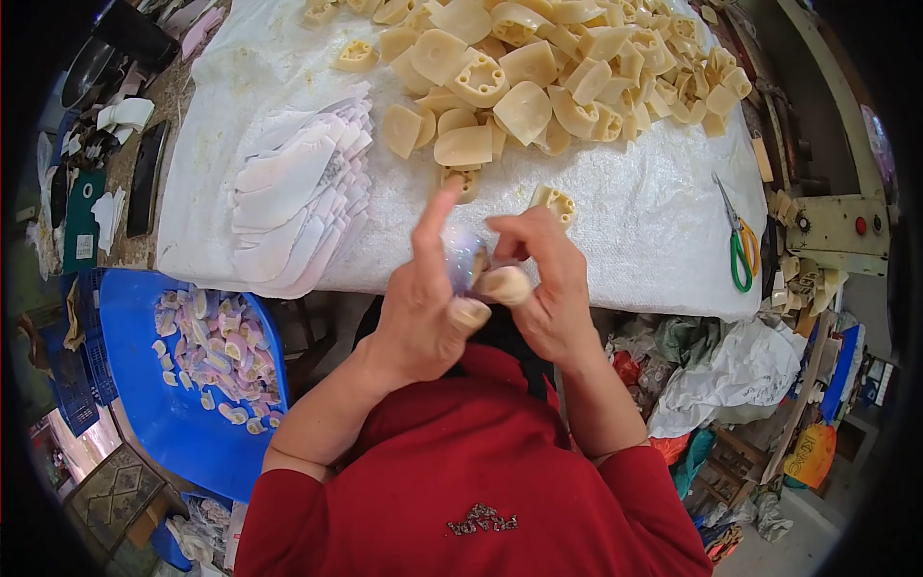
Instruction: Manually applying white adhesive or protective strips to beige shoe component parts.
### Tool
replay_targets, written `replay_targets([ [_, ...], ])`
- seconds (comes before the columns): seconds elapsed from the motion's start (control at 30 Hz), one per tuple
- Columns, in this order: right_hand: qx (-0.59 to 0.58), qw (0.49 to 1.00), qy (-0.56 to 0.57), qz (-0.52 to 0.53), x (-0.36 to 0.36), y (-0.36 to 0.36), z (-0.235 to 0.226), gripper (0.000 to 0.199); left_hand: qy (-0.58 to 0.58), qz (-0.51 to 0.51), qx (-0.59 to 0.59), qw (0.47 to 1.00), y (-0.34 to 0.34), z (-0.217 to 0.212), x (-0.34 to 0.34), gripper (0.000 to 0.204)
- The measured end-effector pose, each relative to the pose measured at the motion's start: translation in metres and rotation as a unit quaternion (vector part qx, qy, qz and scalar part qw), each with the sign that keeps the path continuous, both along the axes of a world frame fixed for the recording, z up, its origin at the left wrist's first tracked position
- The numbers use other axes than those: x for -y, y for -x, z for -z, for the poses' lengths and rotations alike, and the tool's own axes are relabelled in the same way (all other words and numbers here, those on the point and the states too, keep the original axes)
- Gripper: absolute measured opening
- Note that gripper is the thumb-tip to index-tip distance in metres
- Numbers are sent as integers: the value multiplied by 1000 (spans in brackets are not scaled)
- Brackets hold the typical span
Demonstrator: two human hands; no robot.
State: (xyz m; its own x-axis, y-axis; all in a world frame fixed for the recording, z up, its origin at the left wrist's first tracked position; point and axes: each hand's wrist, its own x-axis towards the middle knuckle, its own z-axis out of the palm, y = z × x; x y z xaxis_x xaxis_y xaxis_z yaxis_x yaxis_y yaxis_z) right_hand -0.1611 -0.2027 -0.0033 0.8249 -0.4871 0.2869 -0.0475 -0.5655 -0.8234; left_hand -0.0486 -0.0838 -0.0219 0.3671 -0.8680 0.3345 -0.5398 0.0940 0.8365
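Close in front of me, over the table's near edge, a small shoe heel with a shiny, bluish-lilac glitter cover (463, 260) sits between my hands. My left hand (413, 317) has its thumb and lower fingers around the heel's left side, with the index finger stretched up. My right hand (553, 288) pinches at its right side with thumb and bent index finger; motion blurs the fingertips. Just beyond them lie two bare cream plastic heels, one near my left fingertip (466, 186) and another past my right knuckles (555, 204).
A big heap of cream heels (524, 111) covers the far side of the white sheet (404, 221). Stacked pale cut pieces (298, 202) lie left. Scissors (738, 240) with green and orange handles rest right. A blue basin (183, 433) at lower left holds several covered heels.
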Motion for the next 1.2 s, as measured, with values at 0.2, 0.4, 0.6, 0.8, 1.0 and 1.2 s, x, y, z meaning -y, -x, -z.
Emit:
replay_targets([
  [0.2,28,988,-146,-38,1,0,2,27,14,-10,-180,983,7,-1,-3,75],
  [0.4,52,871,-488,-31,1,3,5,25,0,-22,-166,986,-2,-16,-5,52],
  [0.6,25,912,-394,-113,14,7,14,15,6,6,-41,999,-1,-29,-5,58],
  [0.8,-1,981,-192,5,1,1,6,13,-49,-52,-26,997,4,-30,0,50],
  [1.0,70,839,-534,-80,6,12,22,18,16,-76,-7,997,10,-20,5,48],
  [1.2,26,963,-269,-6,-10,2,13,18,69,-174,110,976,25,0,10,53],
])
